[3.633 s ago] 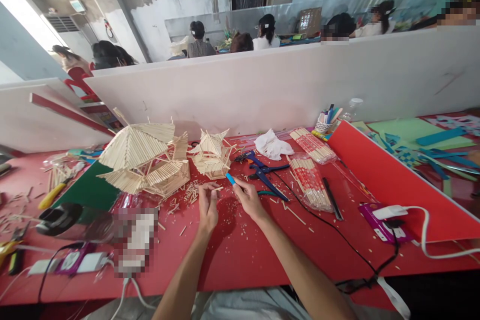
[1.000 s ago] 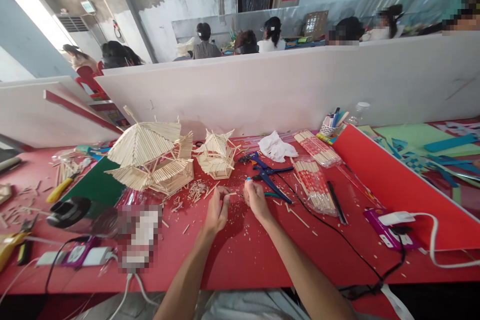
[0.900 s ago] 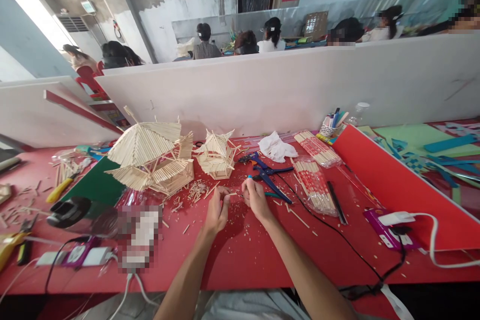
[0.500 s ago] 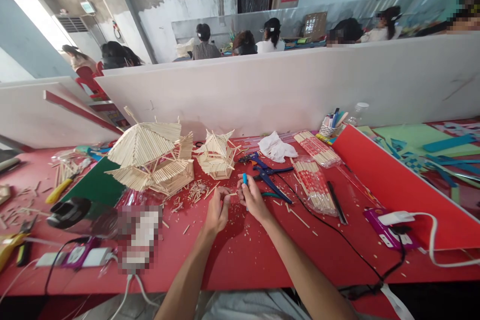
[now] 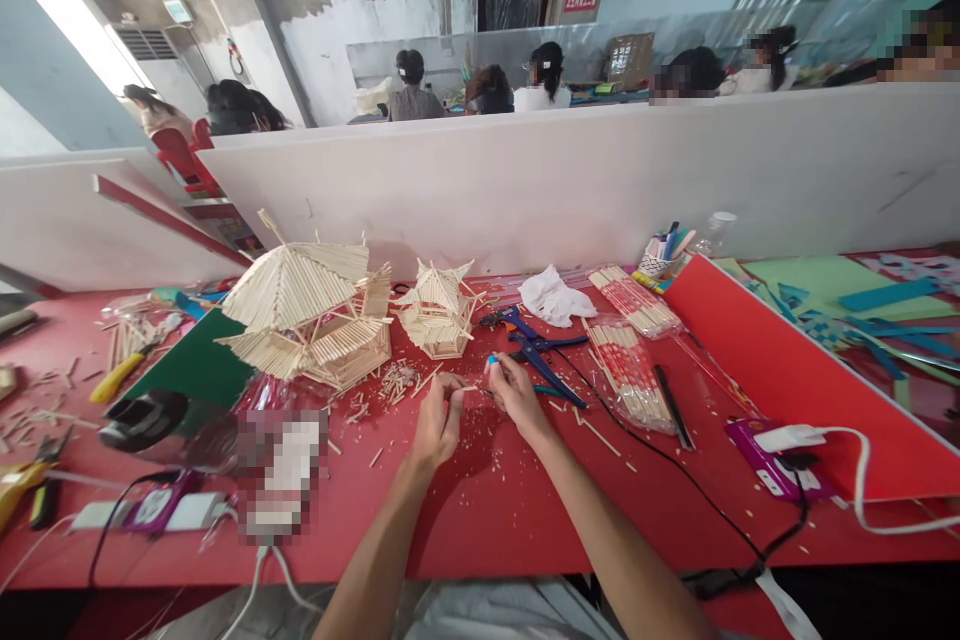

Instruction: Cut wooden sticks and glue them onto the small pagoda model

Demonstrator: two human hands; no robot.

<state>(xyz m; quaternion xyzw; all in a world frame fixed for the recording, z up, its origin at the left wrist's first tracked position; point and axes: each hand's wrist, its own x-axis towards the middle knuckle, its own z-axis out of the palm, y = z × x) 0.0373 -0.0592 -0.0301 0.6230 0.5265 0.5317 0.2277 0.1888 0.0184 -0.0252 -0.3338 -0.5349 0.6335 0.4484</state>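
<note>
Near the middle of the red table, my left hand [image 5: 441,418] is closed in a pinch on a short wooden stick [image 5: 468,389], whose end points right. Facing it, my right hand [image 5: 517,400] wraps round a small blue-handled tool [image 5: 492,361]. A thin dark tip shows between the hands, close to the stick; the rest of the tool is hidden by my fingers. Behind the hands stands a small pavilion model [image 5: 436,312] made of wooden sticks. A larger stick pavilion [image 5: 307,305] is to its left. Blue-handled cutters [image 5: 534,350] lie just beyond my right hand.
Stick offcuts [image 5: 397,380] litter the table. Packs of sticks [image 5: 630,375], a crumpled tissue [image 5: 555,296] and a red board [image 5: 795,370] are to the right. A bottle [image 5: 161,430] and a power strip [image 5: 169,505] lie left. A white partition [image 5: 480,190] borders the back.
The blue-handled tool has tilted and its blue end has dropped lower in my right hand. The left hand keeps its pinch on the stick, almost unmoved.
</note>
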